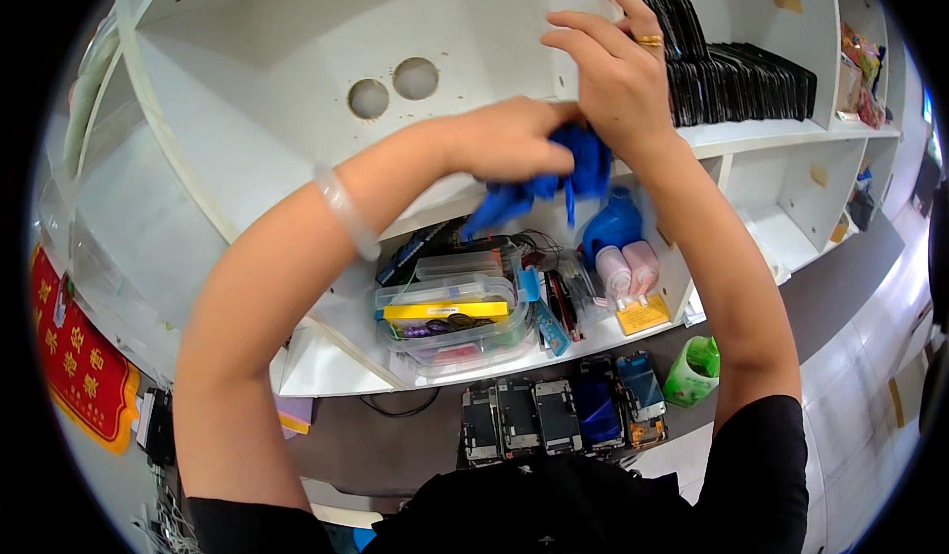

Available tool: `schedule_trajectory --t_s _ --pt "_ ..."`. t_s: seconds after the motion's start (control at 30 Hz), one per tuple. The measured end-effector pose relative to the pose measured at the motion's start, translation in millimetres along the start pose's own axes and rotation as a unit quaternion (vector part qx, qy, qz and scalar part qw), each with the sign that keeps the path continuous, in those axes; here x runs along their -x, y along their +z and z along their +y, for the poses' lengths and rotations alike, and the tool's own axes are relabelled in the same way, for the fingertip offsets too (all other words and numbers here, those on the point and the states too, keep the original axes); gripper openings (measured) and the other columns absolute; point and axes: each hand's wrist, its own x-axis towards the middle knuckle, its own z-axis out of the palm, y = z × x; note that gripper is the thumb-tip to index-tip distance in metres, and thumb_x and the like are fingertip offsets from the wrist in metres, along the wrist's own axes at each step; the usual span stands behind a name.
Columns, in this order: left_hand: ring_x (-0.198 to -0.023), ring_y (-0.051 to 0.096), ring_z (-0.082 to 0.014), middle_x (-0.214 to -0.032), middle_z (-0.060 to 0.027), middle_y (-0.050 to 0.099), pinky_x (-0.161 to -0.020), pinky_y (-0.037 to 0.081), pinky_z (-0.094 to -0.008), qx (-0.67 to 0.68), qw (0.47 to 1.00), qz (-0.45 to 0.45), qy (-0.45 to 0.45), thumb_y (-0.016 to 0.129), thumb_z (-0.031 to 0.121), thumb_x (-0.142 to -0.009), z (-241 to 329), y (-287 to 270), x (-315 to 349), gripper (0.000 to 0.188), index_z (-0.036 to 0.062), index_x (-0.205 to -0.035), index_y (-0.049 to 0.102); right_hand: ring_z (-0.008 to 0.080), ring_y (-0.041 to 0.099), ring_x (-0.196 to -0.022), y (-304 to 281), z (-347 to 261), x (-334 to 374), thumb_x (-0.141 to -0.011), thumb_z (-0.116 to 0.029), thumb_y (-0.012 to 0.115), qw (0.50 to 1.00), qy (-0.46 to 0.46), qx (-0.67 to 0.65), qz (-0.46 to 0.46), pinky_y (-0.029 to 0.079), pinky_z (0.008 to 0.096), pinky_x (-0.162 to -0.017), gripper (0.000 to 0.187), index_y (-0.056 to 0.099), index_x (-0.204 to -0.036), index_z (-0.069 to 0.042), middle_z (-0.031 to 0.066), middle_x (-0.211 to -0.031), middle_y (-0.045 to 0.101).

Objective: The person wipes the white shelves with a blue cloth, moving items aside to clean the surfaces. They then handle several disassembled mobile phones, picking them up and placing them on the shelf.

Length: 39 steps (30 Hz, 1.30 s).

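Note:
My left hand (pixel 516 141), blurred by motion, is closed on a crumpled blue cloth (pixel 583 164) that hangs down in loose folds. Close beside it, my right hand (pixel 625 85) is raised with its fingers stretched apart, a gold ring on one of them. Its thumb is hidden behind the cloth and my left fingers. Both hands are in front of a white shelf unit (pixel 297 60). Below them, a lower compartment holds a clear plastic box (pixel 450 332) with a yellow packet (pixel 445 311), and a blue bottle (pixel 613 223) beside two pink bottles (pixel 628 267).
Black flat pieces (pixel 741 85) stand in rows on the right shelf. Several opened phones (pixel 539 416) lie along the dark desk (pixel 356 445) near my body, next to a green container (pixel 694 368). A red banner (pixel 79 356) hangs at the left.

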Motion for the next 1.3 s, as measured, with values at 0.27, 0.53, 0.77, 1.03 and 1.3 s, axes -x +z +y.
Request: schedule_trajectory --t_s 0.27,0.53,0.77,1.03,1.3 --pt "-0.088 0.059 -0.0364 -0.092 -0.0256 0.060 -0.078 0.045 -0.0425 -0.154 0.933 -0.051 -0.322 0.043 0.028 -0.085 -57 -34 113 0.044 -0.0025 -0.116 0.042 0.0254 0.048 -0.119 -13 -5 -6 -0.072 0.006 0.055 0.999 0.004 -0.011 -0.039 0.039 0.0368 -0.091 0.019 0.064 -0.082 -0.008 0.0005 -0.100 0.064" --pt "-0.090 0.062 -0.0374 -0.097 -0.0247 0.063 -0.079 0.048 -0.0427 -0.327 0.774 -0.134 -0.525 0.050 0.016 -0.078 -109 -36 131 0.030 -0.0039 -0.096 0.065 0.0255 0.047 -0.120 -16 -11 -6 -0.071 0.009 0.055 0.997 0.014 -0.009 -0.071 0.038 0.0382 -0.092 0.024 0.064 -0.084 -0.009 0.0012 -0.103 0.063" --pt "-0.086 0.064 -0.0358 -0.091 -0.0220 0.065 -0.075 0.051 -0.0403 -0.315 0.794 0.011 -0.519 0.053 0.009 -0.074 -121 -33 104 0.024 -0.0035 -0.088 0.067 0.0274 0.049 -0.117 -15 -12 -8 -0.071 0.009 0.054 0.999 0.001 -0.036 -0.040 0.040 0.0367 -0.089 0.023 0.064 -0.082 -0.008 0.0032 -0.100 0.063" --pt "-0.097 0.062 -0.0318 -0.107 -0.0148 0.064 -0.078 0.050 -0.0380 -0.306 0.837 -0.001 -0.454 0.053 0.012 -0.071 -118 -29 31 0.032 0.0060 -0.098 0.068 0.0285 0.052 -0.110 -9 -18 -2 -0.071 0.010 0.053 0.992 0.022 -0.121 -0.003 0.044 0.0332 -0.083 0.022 0.065 -0.079 -0.006 0.0035 -0.094 0.065" --pt "-0.100 0.060 -0.0311 -0.106 -0.0126 0.065 -0.082 0.049 -0.0376 -0.237 0.935 0.102 -0.245 0.054 0.018 -0.076 -88 -7 -84 0.030 0.0097 -0.102 0.067 0.0294 0.051 -0.109 -7 -26 -2 -0.070 0.011 0.053 0.995 0.037 -0.092 -0.019 0.043 0.0353 -0.087 0.024 0.066 -0.083 -0.004 0.0052 -0.098 0.065"
